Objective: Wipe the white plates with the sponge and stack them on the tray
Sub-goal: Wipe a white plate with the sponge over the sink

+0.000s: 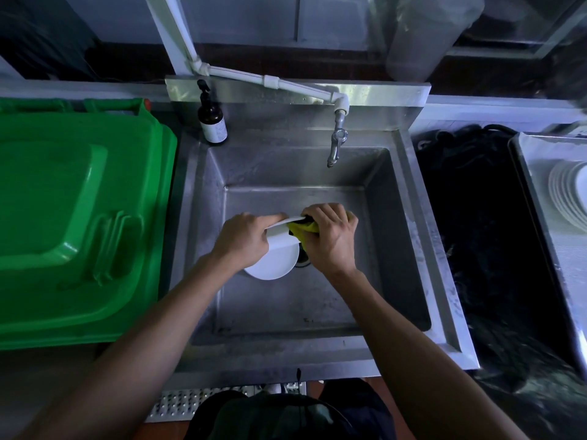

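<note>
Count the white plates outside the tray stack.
2: one plate held on edge in the left hand, and another plate lying in the sink beneath it. Others may be hidden.

A steel sink [413, 217] carries a brown pump bottle [212, 122] on its back-left rim.

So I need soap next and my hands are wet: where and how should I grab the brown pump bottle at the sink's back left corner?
Wrap your fingers round the bottle body at the label, coming from the front. It stands upright, its front is unobstructed, and the round body probably offers surer hold than the thin pump neck.
</note>
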`<state>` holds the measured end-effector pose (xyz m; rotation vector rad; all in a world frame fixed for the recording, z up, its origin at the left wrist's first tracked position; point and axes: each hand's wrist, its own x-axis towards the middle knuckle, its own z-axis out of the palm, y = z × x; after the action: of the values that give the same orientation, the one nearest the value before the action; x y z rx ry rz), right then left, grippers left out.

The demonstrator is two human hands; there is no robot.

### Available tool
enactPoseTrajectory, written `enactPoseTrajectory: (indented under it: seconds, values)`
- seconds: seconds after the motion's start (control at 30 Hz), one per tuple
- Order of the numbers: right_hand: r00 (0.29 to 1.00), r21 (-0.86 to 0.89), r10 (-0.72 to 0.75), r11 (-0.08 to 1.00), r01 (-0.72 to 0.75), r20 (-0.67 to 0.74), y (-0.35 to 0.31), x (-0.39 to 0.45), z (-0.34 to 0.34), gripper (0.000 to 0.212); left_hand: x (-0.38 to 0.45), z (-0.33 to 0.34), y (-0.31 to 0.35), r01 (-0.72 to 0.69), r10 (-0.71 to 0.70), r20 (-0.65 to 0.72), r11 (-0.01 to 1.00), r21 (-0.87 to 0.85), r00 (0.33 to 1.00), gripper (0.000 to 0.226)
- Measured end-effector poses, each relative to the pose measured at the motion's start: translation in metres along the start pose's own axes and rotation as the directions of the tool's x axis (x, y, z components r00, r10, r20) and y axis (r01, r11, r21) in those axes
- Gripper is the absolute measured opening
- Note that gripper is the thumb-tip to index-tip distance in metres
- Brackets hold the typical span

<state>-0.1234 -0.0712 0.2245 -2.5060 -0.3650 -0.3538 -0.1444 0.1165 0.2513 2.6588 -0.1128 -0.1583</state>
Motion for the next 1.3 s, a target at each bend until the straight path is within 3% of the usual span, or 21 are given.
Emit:
enactPoseTrajectory:
  seconds: [0.33,0.53,0.63,0.7,0.73,0.77,0.8,0.83,0.87,0.9,0.93,1.0,1.1,1.3]
  values:
    - [1.0,0.045,0.009,0.999,-0.008,-0.018,0.004,-0.002,-0.011,0.026,-0.007,0.011,-0.007,-0.045,0.025,-0.161,0.992,-0.12,0.987,0.037]
    - [0.999,0.063,0.022,0.998,-0.019,-0.049,0.005,-0.007,-0.011,0.027,-0.014,0.026,-0.019,0.037,-0.082,-0.177,0.969,-0.244,0.981,0.032]
    - [0.997,0.079,0.043,0.996,-0.038,-0.061,0.009,-0.009,-0.012,0.028,-0.022,0.037,-0.034,0.173,-0.231,-0.124,0.917,-0.36,0.965,0.035]
    - [0.996,0.093,0.048,0.995,-0.041,-0.077,0.012,-0.009,-0.014,0.028,-0.033,0.046,-0.041,0.256,-0.381,-0.086,0.755,-0.604,0.92,0.034]
    - [0.995,0.098,0.042,0.995,-0.033,-0.091,0.013,-0.01,-0.014,0.027,-0.039,0.05,-0.042,0.305,-0.511,-0.05,0.586,-0.751,0.858,0.03]
    - [0.994,0.1,0.033,0.995,-0.022,-0.108,0.014,-0.01,-0.014,0.026,-0.044,0.053,-0.041,0.357,-0.657,0.051,0.342,-0.869,0.752,0.023]
    - [0.992,0.1,0.023,0.995,-0.011,-0.122,0.014,-0.01,-0.014,0.025,-0.046,0.054,-0.038,0.391,-0.73,0.247,0.03,-0.92,0.637,0.026]
    - [0.991,0.098,0.014,0.995,-0.001,-0.132,0.014,-0.01,-0.014,0.024,-0.048,0.055,-0.034,0.418,-0.687,0.459,-0.242,-0.876,0.563,0.045]
    - [0.99,0.096,0.001,0.995,0.012,-0.14,0.014,-0.01,-0.014,0.023,-0.048,0.056,-0.03,0.459,-0.569,0.612,-0.406,-0.79,0.549,0.065]
    - [0.989,0.091,-0.016,0.995,0.03,-0.149,0.013,-0.011,-0.013,0.022,-0.045,0.055,-0.026,0.487,-0.451,0.689,-0.491,-0.722,0.566,0.08]
    - [0.987,0.084,-0.035,0.995,0.049,-0.157,0.013,-0.011,-0.013,0.021,-0.039,0.051,-0.02,0.503,-0.36,0.722,-0.536,-0.678,0.591,0.087]
    - [0.985,0.075,-0.073,0.993,0.086,-0.159,0.011,-0.013,-0.013,0.019,-0.024,0.043,-0.01,0.483,-0.321,0.719,-0.567,-0.667,0.617,0.078]
    - [0.983,0.069,-0.098,0.991,0.11,-0.156,0.011,-0.017,-0.014,0.02,-0.007,0.032,0.001,0.393,-0.398,0.664,-0.574,-0.718,0.633,0.037]
    - [0.989,0.073,-0.097,0.992,0.106,-0.113,0.019,-0.027,-0.015,0.024,0.0,0.027,0.004,0.264,-0.459,0.608,-0.614,-0.744,0.648,0.023]
